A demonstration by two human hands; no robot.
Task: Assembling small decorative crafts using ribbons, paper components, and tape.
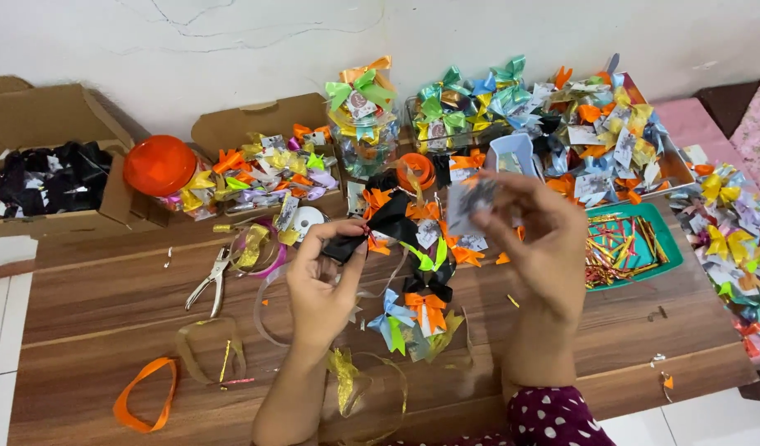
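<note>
Left hand (320, 277) fingers pinch a glossy black ribbon bow (382, 227); right hand (539, 239) fingers clamp a small printed card (469, 202); best kept steady, centred on the knot.

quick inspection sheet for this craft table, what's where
surface: wooden table, ribbon scraps scattered on it
job's things: black ribbon bow pinched in left hand; small card in right hand
clutter: punch pliers, orange ribbon loop, green tray of twist ties, cardboard boxes and jars of finished bows
grippers: both hands closed on their items
cables: nothing seen
surroundings: white wall, tiled floor
</note>
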